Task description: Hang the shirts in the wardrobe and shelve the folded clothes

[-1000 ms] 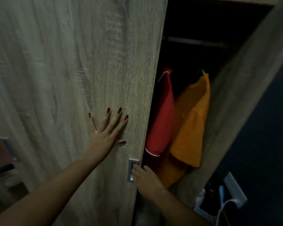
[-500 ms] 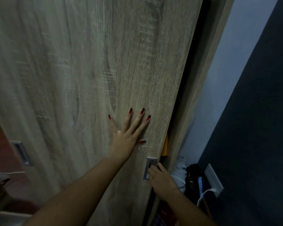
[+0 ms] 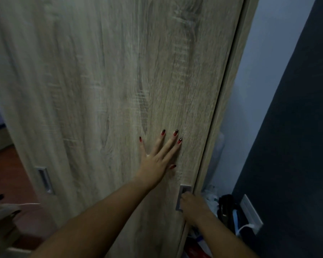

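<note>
Low on the right edge of the sliding wardrobe door [image 3: 119, 90], my right hand [image 3: 191, 203] has its fingers bent into the small metal handle [image 3: 183, 192]. They hook into the slot and hold nothing else. My left hand [image 3: 157, 159] lies flat on the wood just above that handle and a bit to the left. Its fingers are straight and spread wide, the palm presses, and it holds nothing. Both arms reach out in front of me, the left one long and nearly straight, the right one lower and coming in from the side. The door's right edge looks like it meets the wardrobe frame [image 3: 229, 90]. I see no dark gap there, so I think the door is shut or very nearly. The shirts and folded clothes are not in sight. To do this part well, I should push softly with the flat hand and pull gently with the hooked fingers, so the door slides straight and does not bang. I should mind my fingertips near the frame so they do not get pinched. A second handle [image 3: 44, 180] sits near the door's left edge, and a wall socket [image 3: 251, 214] is off to the right.
</note>
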`<state>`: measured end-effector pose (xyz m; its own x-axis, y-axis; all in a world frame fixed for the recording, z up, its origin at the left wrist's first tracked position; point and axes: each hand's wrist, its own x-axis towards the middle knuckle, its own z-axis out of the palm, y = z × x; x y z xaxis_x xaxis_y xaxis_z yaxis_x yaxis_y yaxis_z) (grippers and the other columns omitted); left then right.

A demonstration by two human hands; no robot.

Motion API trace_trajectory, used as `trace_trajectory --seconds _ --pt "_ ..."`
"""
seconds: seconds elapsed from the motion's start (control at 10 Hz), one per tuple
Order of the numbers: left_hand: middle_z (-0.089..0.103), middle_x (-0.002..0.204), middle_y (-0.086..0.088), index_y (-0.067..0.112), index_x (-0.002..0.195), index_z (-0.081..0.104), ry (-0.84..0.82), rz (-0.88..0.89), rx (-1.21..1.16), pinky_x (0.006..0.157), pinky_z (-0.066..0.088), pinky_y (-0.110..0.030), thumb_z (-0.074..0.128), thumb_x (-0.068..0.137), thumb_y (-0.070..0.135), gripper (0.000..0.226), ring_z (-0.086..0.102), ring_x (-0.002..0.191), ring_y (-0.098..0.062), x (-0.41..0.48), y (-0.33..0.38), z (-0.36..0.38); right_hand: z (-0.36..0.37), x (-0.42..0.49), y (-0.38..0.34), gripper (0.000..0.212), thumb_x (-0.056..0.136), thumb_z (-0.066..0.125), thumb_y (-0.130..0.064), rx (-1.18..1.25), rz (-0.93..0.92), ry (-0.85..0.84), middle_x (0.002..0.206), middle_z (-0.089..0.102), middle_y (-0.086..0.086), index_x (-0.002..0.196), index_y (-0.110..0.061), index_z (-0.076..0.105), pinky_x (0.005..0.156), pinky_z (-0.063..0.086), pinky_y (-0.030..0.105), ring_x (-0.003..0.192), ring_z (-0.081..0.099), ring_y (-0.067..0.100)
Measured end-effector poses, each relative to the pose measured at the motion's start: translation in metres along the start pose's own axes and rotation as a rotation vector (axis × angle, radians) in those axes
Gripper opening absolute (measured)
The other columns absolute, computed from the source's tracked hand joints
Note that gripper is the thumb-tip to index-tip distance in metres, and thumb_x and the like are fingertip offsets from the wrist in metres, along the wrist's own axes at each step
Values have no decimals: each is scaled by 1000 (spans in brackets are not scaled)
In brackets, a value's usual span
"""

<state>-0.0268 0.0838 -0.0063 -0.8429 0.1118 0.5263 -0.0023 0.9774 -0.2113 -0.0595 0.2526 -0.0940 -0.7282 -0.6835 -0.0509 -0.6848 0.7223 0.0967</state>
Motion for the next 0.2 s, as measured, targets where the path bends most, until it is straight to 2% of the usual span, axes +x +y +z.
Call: trace_trajectory --seconds 0.1,0.2 --pt "-12 160 4 27 150 -4 -44 24 -49 108 13 -71 24 95 54 68 -11 147 -22 -13 -20 -26 -53 -5 -9 35 95 43 -27 216 88 -87 127 57 16 120 -6 57 90 44 33 103 54 19" --pt "-15 159 6 26 150 -7 -65 -47 -136 113 4 -67 9 94 54 65 -13 147 -19 -22 -37 -50 -92 -5 -16 46 98 32 -36 312 133 -62 133 52 16 125 -5 53 91 40 33 111 53 25"
